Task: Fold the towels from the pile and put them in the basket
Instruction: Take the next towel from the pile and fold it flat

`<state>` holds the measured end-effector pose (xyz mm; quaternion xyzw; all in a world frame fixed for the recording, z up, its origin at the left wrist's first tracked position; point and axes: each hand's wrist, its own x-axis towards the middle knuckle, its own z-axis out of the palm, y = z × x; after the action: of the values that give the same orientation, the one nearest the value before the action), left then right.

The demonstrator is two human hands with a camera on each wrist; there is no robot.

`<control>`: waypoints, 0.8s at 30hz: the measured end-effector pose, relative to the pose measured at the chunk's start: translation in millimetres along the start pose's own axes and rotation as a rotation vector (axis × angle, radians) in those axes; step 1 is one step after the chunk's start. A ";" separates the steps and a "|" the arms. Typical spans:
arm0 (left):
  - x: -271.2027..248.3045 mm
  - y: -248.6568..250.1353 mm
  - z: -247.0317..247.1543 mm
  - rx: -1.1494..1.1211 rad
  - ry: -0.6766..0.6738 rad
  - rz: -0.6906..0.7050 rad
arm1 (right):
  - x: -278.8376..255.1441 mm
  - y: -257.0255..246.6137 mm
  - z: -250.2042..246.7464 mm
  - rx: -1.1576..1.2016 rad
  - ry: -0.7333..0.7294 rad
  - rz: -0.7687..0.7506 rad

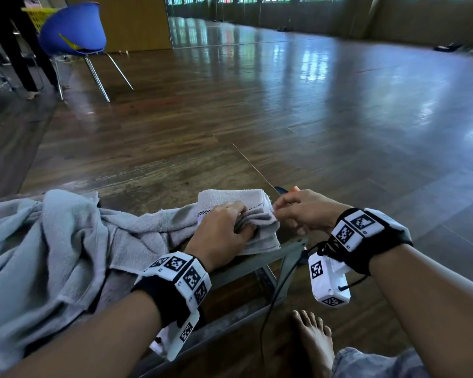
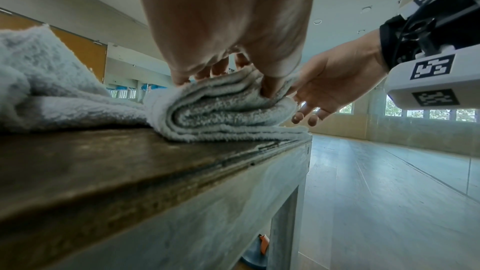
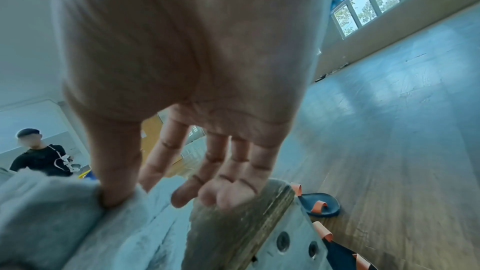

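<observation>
A folded grey towel (image 1: 230,197) lies at the right end of a low wooden table (image 1: 159,197). My left hand (image 1: 238,219) grips its upper layers, fingers on top and thumb tucked into the fold (image 2: 270,87). My right hand (image 1: 284,211) is at the towel's right edge. Its thumb rests on the cloth (image 3: 114,196) while its fingers (image 3: 182,198) hang straight past the table's end. A loose pile of grey towels (image 1: 52,241) covers the left of the table and touches the folded one. A yellow basket (image 1: 38,16) shows far off, behind a chair.
A blue chair (image 1: 74,28) and a standing person's legs (image 1: 17,50) are at the far left. Dark sandals with orange straps (image 3: 319,204) lie on the floor by the table's end. My bare foot (image 1: 314,339) and a black cable (image 1: 279,290) are below the table edge.
</observation>
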<state>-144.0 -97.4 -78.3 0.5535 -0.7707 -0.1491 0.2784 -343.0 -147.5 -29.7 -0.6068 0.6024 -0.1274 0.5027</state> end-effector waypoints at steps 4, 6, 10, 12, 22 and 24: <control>1.0 -1.1 1.3 0.013 -0.007 -0.001 | -5.5 -1.9 1.1 -0.116 -0.127 0.019; 0.8 -0.9 1.5 0.012 -0.004 0.004 | -5.9 -0.8 1.7 -0.169 -0.164 0.058; -2.3 2.7 2.3 0.004 -0.005 0.029 | -2.1 3.8 4.9 -0.253 -0.083 0.130; -5.0 4.9 4.1 0.040 -0.029 0.033 | 0.6 5.6 4.5 -0.244 -0.038 0.149; -6.2 7.5 6.7 0.051 -0.048 0.022 | 15.5 4.4 0.6 -0.169 0.049 0.053; -4.6 7.7 7.0 -0.016 -0.001 0.006 | 14.7 5.2 2.8 -0.138 -0.033 0.097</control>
<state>-153.0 -91.1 -81.0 0.5489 -0.7712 -0.1545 0.2830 -340.4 -157.7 -41.6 -0.6123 0.6299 -0.0509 0.4751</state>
